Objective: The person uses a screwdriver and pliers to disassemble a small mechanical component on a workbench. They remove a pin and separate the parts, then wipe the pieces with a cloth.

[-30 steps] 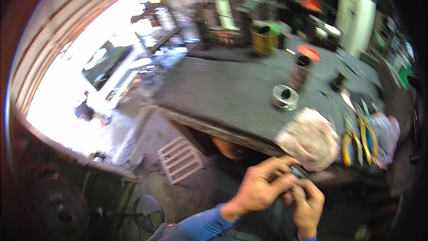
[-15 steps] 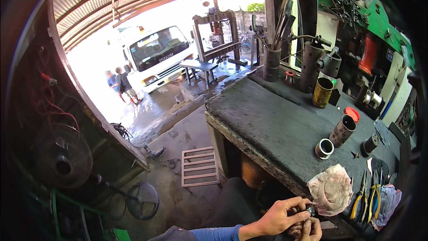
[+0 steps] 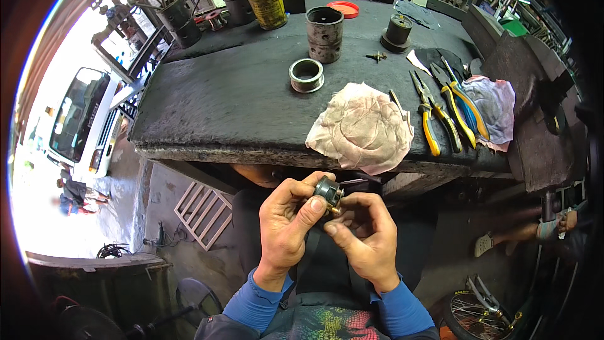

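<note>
My left hand [image 3: 284,226] is closed around a small black round part [image 3: 326,187] with brass-coloured metal pieces on its side, held in front of the workbench's near edge. My right hand [image 3: 370,236] meets it from the right, its thumb and forefinger pinched at the brass end. What exactly lies between those fingertips is partly hidden. Just beyond both hands, a crumpled pale pink cloth [image 3: 362,127] hangs slightly over the bench edge. To its right lie long-nose pliers [image 3: 430,112] and other pliers [image 3: 462,104] with yellow and blue grips, beside a second cloth [image 3: 491,104].
On the dark workbench [image 3: 220,101] stand a metal ring [image 3: 306,76], a perforated metal cylinder [image 3: 324,38], a yellow can [image 3: 267,6] and a dark spool-like part [image 3: 397,30]. A red lid [image 3: 343,9] lies behind. A bicycle wheel [image 3: 478,315] and another person's leg [image 3: 503,237] are at the right.
My view has swung right, toward the bench. Both hands now appear near the lower middle, with the black part still in the left hand and more clearly visible.
</note>
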The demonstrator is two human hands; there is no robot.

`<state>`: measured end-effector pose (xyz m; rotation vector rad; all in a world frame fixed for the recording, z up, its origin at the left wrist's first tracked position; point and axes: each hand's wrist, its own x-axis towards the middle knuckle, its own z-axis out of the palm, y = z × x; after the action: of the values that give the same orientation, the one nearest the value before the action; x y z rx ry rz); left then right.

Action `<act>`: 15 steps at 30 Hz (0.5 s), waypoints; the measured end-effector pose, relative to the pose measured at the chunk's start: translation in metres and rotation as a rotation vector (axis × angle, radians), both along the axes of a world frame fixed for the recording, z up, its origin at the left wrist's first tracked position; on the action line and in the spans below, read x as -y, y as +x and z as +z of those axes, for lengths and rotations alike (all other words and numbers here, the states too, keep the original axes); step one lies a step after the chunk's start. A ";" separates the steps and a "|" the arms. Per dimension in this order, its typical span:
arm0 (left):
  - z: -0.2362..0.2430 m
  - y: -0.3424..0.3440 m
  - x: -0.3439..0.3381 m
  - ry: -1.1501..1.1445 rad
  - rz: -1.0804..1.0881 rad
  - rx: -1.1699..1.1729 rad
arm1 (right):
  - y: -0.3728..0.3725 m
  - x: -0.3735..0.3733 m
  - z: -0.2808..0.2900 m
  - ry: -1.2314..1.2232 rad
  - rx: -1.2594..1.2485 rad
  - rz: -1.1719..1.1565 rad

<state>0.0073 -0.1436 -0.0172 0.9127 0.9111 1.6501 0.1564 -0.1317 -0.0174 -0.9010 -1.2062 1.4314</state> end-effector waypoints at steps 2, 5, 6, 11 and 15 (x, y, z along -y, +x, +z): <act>-0.001 -0.002 0.000 0.016 -0.013 -0.014 | 0.009 -0.002 -0.004 -0.068 0.067 0.085; -0.001 0.002 -0.001 0.008 0.006 -0.051 | 0.007 0.000 -0.001 -0.033 0.130 0.047; -0.001 0.003 -0.002 0.011 0.021 -0.061 | 0.006 0.000 0.000 -0.019 0.144 0.028; -0.002 0.005 -0.003 0.002 0.025 -0.056 | 0.002 -0.007 -0.013 0.441 0.262 -0.133; -0.003 0.005 -0.005 0.000 0.016 -0.061 | 0.003 -0.008 -0.013 0.472 0.248 -0.156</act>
<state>0.0124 -0.1387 -0.0205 0.9626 0.9626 1.6432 0.1597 -0.1234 -0.0306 -0.8316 -1.5391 0.8712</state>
